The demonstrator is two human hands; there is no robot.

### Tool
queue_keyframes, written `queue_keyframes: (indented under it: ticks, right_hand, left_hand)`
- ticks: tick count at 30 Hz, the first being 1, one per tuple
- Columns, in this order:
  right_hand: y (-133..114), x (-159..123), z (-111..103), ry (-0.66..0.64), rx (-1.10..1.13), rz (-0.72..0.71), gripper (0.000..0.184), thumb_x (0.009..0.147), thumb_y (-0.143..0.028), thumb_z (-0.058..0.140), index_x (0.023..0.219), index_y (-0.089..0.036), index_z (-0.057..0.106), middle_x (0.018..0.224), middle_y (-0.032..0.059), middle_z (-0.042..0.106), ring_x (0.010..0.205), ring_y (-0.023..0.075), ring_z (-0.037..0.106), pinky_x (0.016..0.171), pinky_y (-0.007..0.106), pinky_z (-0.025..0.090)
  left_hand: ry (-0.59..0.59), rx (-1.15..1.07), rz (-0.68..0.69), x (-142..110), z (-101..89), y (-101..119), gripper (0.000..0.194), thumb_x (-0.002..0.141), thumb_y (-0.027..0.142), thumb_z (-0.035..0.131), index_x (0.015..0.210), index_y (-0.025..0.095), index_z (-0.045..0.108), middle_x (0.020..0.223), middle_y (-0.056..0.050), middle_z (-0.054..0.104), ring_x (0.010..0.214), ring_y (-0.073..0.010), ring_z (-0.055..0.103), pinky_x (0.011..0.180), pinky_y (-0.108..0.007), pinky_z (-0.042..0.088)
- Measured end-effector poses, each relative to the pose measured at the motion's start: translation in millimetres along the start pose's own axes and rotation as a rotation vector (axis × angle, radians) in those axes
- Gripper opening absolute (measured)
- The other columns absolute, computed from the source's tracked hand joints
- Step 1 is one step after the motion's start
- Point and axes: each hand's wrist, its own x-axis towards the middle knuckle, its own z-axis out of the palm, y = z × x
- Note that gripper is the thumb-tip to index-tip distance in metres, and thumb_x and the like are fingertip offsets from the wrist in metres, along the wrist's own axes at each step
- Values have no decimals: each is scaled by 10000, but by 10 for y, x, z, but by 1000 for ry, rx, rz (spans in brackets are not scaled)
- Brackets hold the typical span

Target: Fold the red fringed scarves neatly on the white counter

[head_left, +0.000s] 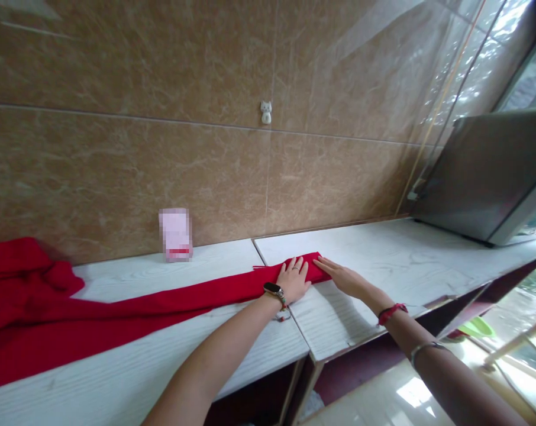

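A long red scarf stretches across the white wooden table from a bunched heap at the far left to a narrow end near the middle. My left hand lies flat on that end, fingers spread, with a watch on the wrist. My right hand rests open beside it, its fingertips touching the scarf's tip. A red band and a metal bangle sit on my right forearm.
A small pink box stands against the brown tiled wall. A white cat-shaped hook is stuck on the wall. A grey appliance sits on the table at the right. A green basin lies on the floor below.
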Motion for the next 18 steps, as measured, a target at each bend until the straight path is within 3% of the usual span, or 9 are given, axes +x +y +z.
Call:
queue_keyframes:
  ticks: [6, 9, 11, 13, 18]
  right_hand:
    - [-23, 259, -272, -111, 2, 25, 704, 630, 52, 338, 1292, -164, 438, 1333, 88, 438, 1239, 187, 363, 1018, 348, 344]
    - [-130, 471, -369, 10, -17, 116, 591, 698, 12, 344, 1243, -161, 496, 1267, 82, 514, 1219, 197, 399, 1023, 370, 336]
    - [-211, 553, -330, 86, -42, 188, 492, 773, -48, 356, 1242, -114, 490, 1256, 130, 515, 1200, 218, 425, 1004, 375, 355]
    - [-263, 566, -237, 84, -53, 235, 422, 820, -112, 386, 1228, -88, 491, 1226, 170, 532, 1142, 231, 487, 954, 364, 401]
    - [-199, 460, -138, 80, 58, 499, 386, 811, -213, 506, 1194, -167, 522, 1018, 99, 661, 930, 211, 617, 791, 314, 487]
  left_hand:
    - [-73, -52, 0, 12, -130, 8, 579, 893, 431, 269, 1371, 106, 245, 1458, -111, 187, 1330, -261, 142, 1047, -469, 215]
    - [-70, -68, -2, 38, -170, -20, 514, 906, 404, 216, 1331, 139, 330, 1442, -104, 239, 1326, -255, 160, 1035, -484, 222]
    - [-33, -59, -12, 42, -150, -41, 461, 910, 343, 209, 1296, 160, 381, 1443, -94, 239, 1328, -247, 154, 1037, -487, 209]
    - [19, -52, -22, 33, -103, -52, 438, 902, 304, 229, 1288, 170, 386, 1451, -87, 218, 1330, -242, 145, 1042, -483, 201]
    - [104, -51, -41, -5, 16, -38, 440, 891, 305, 270, 1298, 173, 373, 1435, -86, 260, 1318, -240, 184, 1042, -467, 219]
